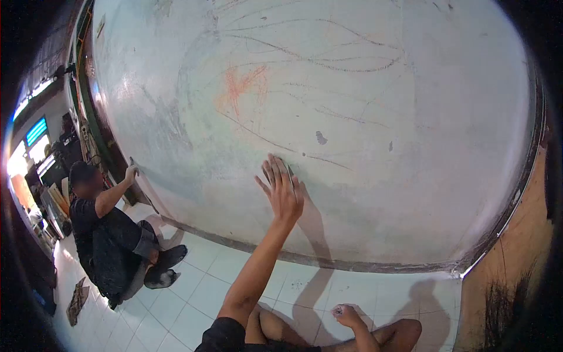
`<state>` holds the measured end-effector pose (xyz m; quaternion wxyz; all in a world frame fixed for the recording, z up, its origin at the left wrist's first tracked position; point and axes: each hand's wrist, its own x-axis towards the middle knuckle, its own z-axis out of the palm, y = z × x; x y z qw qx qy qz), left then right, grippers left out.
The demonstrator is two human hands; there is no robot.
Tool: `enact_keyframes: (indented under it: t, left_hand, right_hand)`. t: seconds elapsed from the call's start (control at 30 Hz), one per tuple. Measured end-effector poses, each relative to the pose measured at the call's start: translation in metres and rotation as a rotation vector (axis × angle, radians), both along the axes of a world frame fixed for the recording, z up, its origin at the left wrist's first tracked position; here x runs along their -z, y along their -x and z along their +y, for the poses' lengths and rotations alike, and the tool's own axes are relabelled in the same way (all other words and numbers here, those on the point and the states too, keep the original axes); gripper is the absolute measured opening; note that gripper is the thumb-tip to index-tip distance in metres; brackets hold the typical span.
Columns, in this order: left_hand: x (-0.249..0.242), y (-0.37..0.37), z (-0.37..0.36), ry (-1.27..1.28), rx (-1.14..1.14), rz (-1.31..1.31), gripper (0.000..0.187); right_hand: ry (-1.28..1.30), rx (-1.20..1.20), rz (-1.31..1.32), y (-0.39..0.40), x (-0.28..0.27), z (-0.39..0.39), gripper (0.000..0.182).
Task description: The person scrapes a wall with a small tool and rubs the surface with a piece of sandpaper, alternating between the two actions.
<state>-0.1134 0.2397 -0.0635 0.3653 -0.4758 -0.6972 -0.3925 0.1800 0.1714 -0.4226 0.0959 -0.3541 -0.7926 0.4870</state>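
Observation:
My left hand [284,196] reaches up against the wall [352,211], palm toward it and fingers partly spread. A thin flat piece [290,171] with a dark edge shows between the index finger and thumb, pressed to the wall; most of it is hidden under the hand. Just above the fingertips runs a dark scribbled line [264,138], and higher up is an orange crayon-like mark [240,88]. Low at the right, my right hand [349,315] is curled closed near my bent knee [409,331]; I cannot tell what it holds.
Another person [111,234] squats at the left, one raised hand [131,173] at the wall's edge. A crumpled cloth [77,302] lies on the tiled floor [193,293]. A brown panel [504,281] stands at the right. Stacked items [56,199] fill the far left.

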Motion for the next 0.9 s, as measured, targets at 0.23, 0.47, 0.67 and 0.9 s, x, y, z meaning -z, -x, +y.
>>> enact_keyframes:
  t: [0.23, 0.47, 0.67, 0.9]
  left_hand:
    - [-0.045, 0.004, 0.003, -0.101, 0.017, 0.001, 0.063]
    - [0.016, -0.004, -0.013, 0.143, -0.042, 0.034, 0.059]
    - [-0.002, -0.020, -0.020, 0.130, -0.076, 0.041, 0.054]
    - [-0.008, -0.016, -0.008, 0.033, -0.017, 0.027, 0.054]
  right_hand:
    - [-0.085, -0.005, -0.025, 0.003, 0.009, 0.003, 0.028]
    - [-0.068, 0.027, -0.063, 0.004, 0.021, 0.002, 0.026]
    - [-0.042, -0.021, -0.046, 0.002, 0.015, 0.003, 0.021]
    - [-0.022, 0.022, -0.084, 0.002, 0.013, 0.000, 0.022]
